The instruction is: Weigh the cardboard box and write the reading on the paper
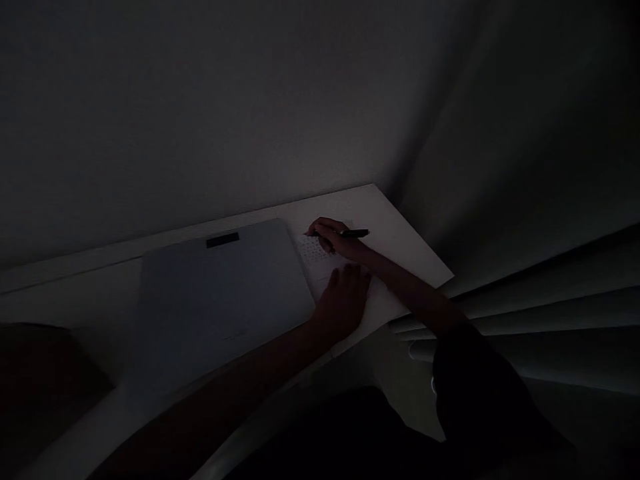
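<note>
In dim light, my right hand (336,237) is closed around a dark pen (356,233), its back end sticking out to the right. That hand rests over a sheet of paper (313,257) bearing rows of small marks, too dark to read. My left hand (346,297) lies flat on the near part of the sheet, fingers stretched forward. Just left of the paper lies a large flat grey panel (225,293) with a dark rectangular patch near its far edge; what it is I cannot make out.
The white table (395,233) runs along a plain wall (225,113) and ends at a corner on the right. Beyond it hang curtain-like folds (545,313). A dark shape (45,380) stands at the lower left.
</note>
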### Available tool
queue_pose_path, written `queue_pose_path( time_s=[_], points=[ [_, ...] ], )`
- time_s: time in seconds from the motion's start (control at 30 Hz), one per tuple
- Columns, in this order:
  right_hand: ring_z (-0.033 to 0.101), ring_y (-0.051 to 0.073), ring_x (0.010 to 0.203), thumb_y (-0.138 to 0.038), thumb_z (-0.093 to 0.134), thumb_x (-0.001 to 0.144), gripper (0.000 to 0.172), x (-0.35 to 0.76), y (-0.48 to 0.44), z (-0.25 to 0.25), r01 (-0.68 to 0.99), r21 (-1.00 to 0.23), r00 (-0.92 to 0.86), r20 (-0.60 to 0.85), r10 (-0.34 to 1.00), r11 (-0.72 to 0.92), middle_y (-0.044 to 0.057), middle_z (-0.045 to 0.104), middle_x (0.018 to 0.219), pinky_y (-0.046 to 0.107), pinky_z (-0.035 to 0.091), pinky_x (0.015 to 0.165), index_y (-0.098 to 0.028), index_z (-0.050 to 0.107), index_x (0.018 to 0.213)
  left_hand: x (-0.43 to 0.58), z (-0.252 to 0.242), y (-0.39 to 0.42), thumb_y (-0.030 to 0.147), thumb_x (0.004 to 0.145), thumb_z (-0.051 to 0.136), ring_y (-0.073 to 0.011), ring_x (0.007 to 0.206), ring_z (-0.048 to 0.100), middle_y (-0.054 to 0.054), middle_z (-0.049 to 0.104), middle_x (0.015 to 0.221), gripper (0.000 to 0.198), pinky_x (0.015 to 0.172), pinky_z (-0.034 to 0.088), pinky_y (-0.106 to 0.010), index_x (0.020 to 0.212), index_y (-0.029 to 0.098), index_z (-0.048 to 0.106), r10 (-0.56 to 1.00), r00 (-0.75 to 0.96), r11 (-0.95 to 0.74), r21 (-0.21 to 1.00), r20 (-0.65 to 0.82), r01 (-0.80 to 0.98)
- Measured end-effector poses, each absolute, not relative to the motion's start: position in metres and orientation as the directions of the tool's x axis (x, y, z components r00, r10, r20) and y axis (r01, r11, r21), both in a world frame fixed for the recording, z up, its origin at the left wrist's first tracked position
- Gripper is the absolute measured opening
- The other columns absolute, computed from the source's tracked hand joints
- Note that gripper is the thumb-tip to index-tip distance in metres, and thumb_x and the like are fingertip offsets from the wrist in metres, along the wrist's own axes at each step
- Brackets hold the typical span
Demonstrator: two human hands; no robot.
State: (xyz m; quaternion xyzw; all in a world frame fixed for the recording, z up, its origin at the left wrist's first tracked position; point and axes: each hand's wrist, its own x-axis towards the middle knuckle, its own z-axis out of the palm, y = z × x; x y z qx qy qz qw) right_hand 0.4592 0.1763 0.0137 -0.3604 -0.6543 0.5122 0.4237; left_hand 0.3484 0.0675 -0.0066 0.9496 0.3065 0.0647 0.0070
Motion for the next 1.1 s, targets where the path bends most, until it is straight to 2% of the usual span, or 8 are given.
queue_pose_path(
  time_s=[0.07, 0.13, 0.23, 0.33, 0.47, 0.8, 0.93, 1.1],
  points=[
    [0.047, 0.01, 0.052, -0.038, 0.044, 0.099, 0.026, 0.455, 0.171, 0.006, 0.068, -0.984, -0.417, 0.122, 0.901, 0.164, -0.003, 0.052, 0.059, 0.02, 0.036, 0.049, -0.016, 0.057, 0.102, 0.344, 0.0, 0.065, 0.013, 0.096, 0.038, -0.0337, 0.133, 0.041, -0.02, 0.043, 0.147, 0.054, 0.11, 0.036, -0.048, 0.149, 0.004, 0.041, 0.556, 0.818, -0.831, 0.078, 0.151, 0.551],
    [0.049, 0.011, 0.053, -0.039, 0.049, 0.095, 0.024, 0.453, 0.166, 0.002, 0.151, -0.976, -0.384, 0.088, 0.919, 0.156, -0.002, 0.055, 0.06, 0.021, 0.037, 0.05, -0.016, 0.057, 0.09, 0.334, 0.005, 0.06, 0.015, 0.096, 0.038, -0.0326, 0.123, 0.047, -0.02, 0.051, 0.136, 0.049, 0.105, 0.041, -0.047, 0.143, 0.004, 0.048, 0.529, 0.83, -0.848, 0.067, 0.177, 0.526],
    [0.05, 0.011, 0.057, -0.043, 0.059, 0.087, 0.033, 0.45, 0.159, 0.0, 0.295, -0.931, -0.287, 0.128, 0.949, 0.215, 0.0, 0.055, 0.062, 0.022, 0.039, 0.055, -0.016, 0.05, 0.069, 0.319, 0.007, 0.05, 0.023, 0.098, 0.041, -0.0314, 0.104, 0.052, -0.018, 0.058, 0.114, 0.044, 0.095, 0.046, -0.047, 0.136, 0.005, 0.056, 0.511, 0.84, -0.857, 0.034, 0.181, 0.514],
    [0.049, 0.011, 0.052, -0.049, 0.059, 0.086, 0.036, 0.448, 0.152, 0.001, 0.34, -0.921, -0.296, 0.084, 0.951, 0.187, -0.002, 0.053, 0.056, 0.022, 0.039, 0.052, -0.017, 0.051, 0.071, 0.31, 0.0, 0.041, 0.023, 0.097, 0.043, -0.0295, 0.095, 0.052, -0.015, 0.058, 0.105, 0.044, 0.092, 0.047, -0.047, 0.134, 0.004, 0.058, 0.511, 0.838, -0.856, 0.029, 0.191, 0.516],
    [0.047, 0.011, 0.045, -0.053, 0.063, 0.083, 0.039, 0.446, 0.145, 0.001, 0.318, -0.935, -0.318, 0.052, 0.947, 0.158, -0.004, 0.05, 0.054, 0.022, 0.036, 0.044, -0.019, 0.047, 0.074, 0.309, -0.011, 0.037, 0.021, 0.095, 0.044, -0.0301, 0.099, 0.05, -0.015, 0.057, 0.108, 0.047, 0.098, 0.044, -0.049, 0.137, 0.004, 0.056, 0.517, 0.83, -0.854, 0.06, 0.209, 0.517],
    [0.046, 0.013, 0.054, -0.048, 0.047, 0.091, 0.037, 0.443, 0.148, -0.007, 0.53, -0.782, -0.349, 0.153, 0.925, 0.329, -0.002, 0.046, 0.056, 0.026, 0.034, 0.058, -0.019, 0.04, 0.069, 0.309, -0.012, 0.037, 0.023, 0.092, 0.047, -0.0308, 0.099, 0.048, -0.015, 0.054, 0.109, 0.049, 0.102, 0.039, -0.055, 0.135, 0.003, 0.055, 0.503, 0.833, -0.862, 0.06, 0.229, 0.504],
    [0.044, 0.012, 0.056, -0.044, 0.045, 0.091, 0.034, 0.442, 0.149, -0.008, 0.53, -0.765, -0.355, 0.192, 0.915, 0.366, -0.002, 0.044, 0.058, 0.025, 0.032, 0.058, -0.019, 0.039, 0.069, 0.31, -0.01, 0.037, 0.025, 0.091, 0.047, -0.0309, 0.098, 0.047, -0.015, 0.054, 0.109, 0.044, 0.103, 0.034, -0.061, 0.129, 0.006, 0.058, 0.519, 0.827, -0.853, 0.067, 0.214, 0.518],
    [0.046, 0.013, 0.058, -0.048, 0.044, 0.092, 0.037, 0.443, 0.15, -0.009, 0.519, -0.771, -0.386, 0.174, 0.906, 0.369, -0.002, 0.047, 0.06, 0.026, 0.033, 0.059, -0.019, 0.039, 0.07, 0.31, -0.008, 0.038, 0.024, 0.093, 0.044, -0.0304, 0.097, 0.047, -0.014, 0.054, 0.107, 0.039, 0.1, 0.036, -0.06, 0.126, 0.009, 0.058, 0.529, 0.827, -0.847, 0.067, 0.19, 0.527]
  ],
)
